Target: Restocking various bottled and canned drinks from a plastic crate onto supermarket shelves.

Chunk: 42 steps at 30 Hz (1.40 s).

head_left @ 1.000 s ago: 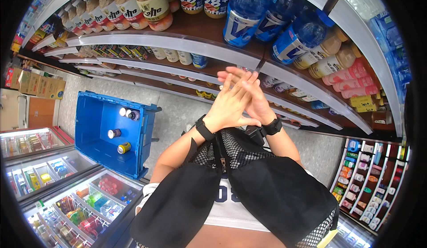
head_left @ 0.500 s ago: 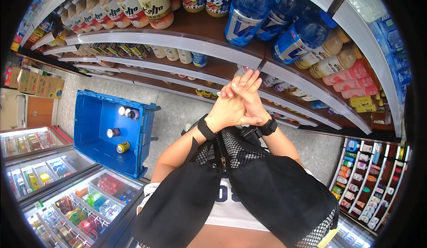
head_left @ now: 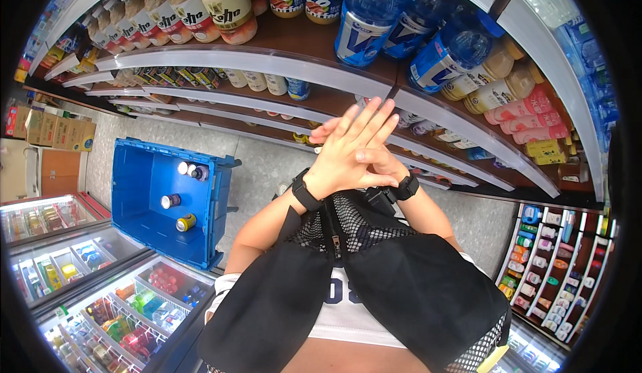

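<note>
My left hand (head_left: pixel 338 159) and my right hand (head_left: pixel 386 164) are pressed together in front of my chest, crossing each other. My left hand has its fingers stretched out toward the shelf, slightly spread. Behind it lies most of my right hand; its fingertips show past the left hand's far left side, and its thumb rests over the back of the left hand. No item is in either hand. Black bands circle both wrists. Just beyond my fingers runs the pale edge of the drinks shelf (head_left: pixel 328 72), apart from them as far as I can tell.
Large blue-labelled bottles (head_left: pixel 366 29) and brown-drink bottles (head_left: pixel 227 12) line the upper shelf. To my left stands a blue crate (head_left: pixel 144 202) holding several cans, including a yellow can (head_left: pixel 186 222). Glass-topped freezers (head_left: pixel 127 306) are at lower left, stacked cartons (head_left: pixel 60 132) farther left.
My interlocked, bent fingers have straightened. The left hand's fingers now reach out flat over the right hand, and the right fingertips show farther left. The shelf and crate are unchanged.
</note>
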### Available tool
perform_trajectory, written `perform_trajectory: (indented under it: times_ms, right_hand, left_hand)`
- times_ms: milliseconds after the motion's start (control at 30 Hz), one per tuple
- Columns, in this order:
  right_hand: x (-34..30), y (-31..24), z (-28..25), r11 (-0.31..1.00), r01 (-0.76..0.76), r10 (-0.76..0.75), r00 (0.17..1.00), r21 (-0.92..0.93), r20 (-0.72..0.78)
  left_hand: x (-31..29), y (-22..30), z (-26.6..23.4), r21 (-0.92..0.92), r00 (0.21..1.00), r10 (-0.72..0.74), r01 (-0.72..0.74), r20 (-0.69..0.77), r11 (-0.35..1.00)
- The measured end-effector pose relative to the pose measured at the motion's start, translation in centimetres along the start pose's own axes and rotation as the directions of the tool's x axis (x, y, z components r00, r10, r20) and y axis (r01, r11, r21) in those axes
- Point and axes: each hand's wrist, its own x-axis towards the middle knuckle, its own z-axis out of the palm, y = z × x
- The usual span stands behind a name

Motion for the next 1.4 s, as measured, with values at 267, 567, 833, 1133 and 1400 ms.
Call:
perform_trajectory:
  times_ms: [267,567,833,1133,1400]
  right_hand:
    - [0.7,1.4,-3.0,1.0,0.019,-0.021,0.994,0.023,0.104]
    - [0.2,0.9,-1.7,1.0,-0.01,0.01,0.999,0.008,0.034]
    - [0.0,1.4,-0.5,0.999,-0.031,0.029,0.993,0.011,0.111]
    - [0.1,3.0,-1.0,0.993,-0.091,0.071,0.972,0.079,0.225]
    - [0.5,3.2,-1.6,0.996,-0.062,0.043,0.96,0.062,0.276]
  left_hand:
    - [0.1,-0.1,1.3,-0.101,0.988,-0.041,0.057,0.149,0.993]
    - [0.0,-0.2,1.1,-0.136,0.985,-0.104,0.123,0.14,0.983]
    - [0.9,-0.8,-1.0,-0.167,0.998,0.03,-0.022,0.046,0.986]
    - [0.5,-1.1,0.2,-0.298,0.999,0.036,-0.037,-0.01,0.954]
    - [0.0,-1.3,1.1,-0.358,0.999,0.018,-0.032,-0.043,0.933]
